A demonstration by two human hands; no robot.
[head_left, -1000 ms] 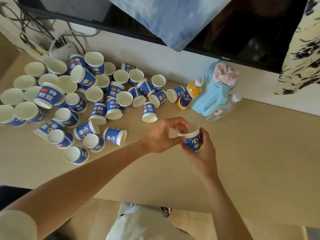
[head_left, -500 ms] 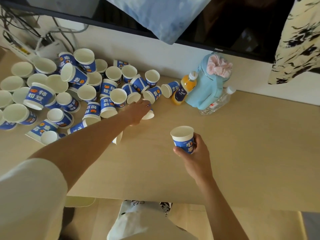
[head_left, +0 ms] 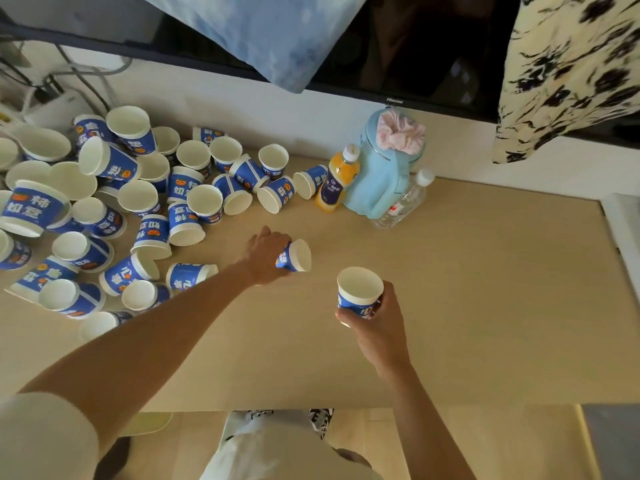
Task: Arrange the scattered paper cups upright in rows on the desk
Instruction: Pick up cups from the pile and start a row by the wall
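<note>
Holding a paper cup in each hand, I have the risky part ahead of me: setting both down straight. My left hand [head_left: 265, 255] has its fingers curled round the blue wall of the tilted cup [head_left: 298, 256], which lies almost on its side with the mouth facing right, low over the desk [head_left: 485, 292] and just right of the pile of cups [head_left: 138, 206]. My right hand [head_left: 381, 318] wraps its fingers round the lower half of the upright cup [head_left: 360, 289], near the middle of the desk on my side. I cannot tell whether its base touches the wood.

No row stands on the bare right half yet, so I judge these two will fix the line — set crooked, every later cup copies the error. Thin paper dents easily, and too hard a squeeze would leave a cup that rocks. My left forearm crosses just above the nearest cups of the pile — a careless swing could sweep a lying one over the near edge. Placing too far back risks nudging the orange juice bottle [head_left: 341, 176], which stands against the light-blue jug [head_left: 375, 188].
</note>
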